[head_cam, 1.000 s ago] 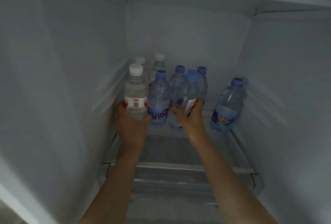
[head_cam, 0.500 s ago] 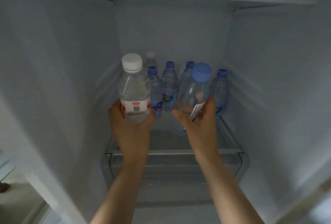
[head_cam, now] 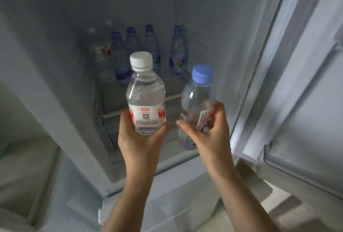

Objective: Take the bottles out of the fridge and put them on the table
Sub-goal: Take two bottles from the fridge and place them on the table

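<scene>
My left hand (head_cam: 139, 139) grips a clear water bottle with a white cap and red-and-white label (head_cam: 145, 96), held upright in front of the open fridge. My right hand (head_cam: 209, 133) grips a clear bottle with a blue cap (head_cam: 198, 100), tilted slightly left, its label under my fingers. Both bottles are out past the shelf's front edge. Further back on the fridge shelf (head_cam: 111, 114) stand several more bottles: blue-capped ones (head_cam: 177, 51) and white-capped ones (head_cam: 100, 49) at the back left.
The fridge's left wall (head_cam: 46, 64) and the open door (head_cam: 306, 83) on the right with its door shelf (head_cam: 297, 166) frame the opening. A drawer front (head_cam: 148, 204) lies below my forearms.
Both hands have drawn back out of the fridge toward me, each carrying its bottle. The remaining bottles now stand farther away on the shelf, and the door has come into view.
</scene>
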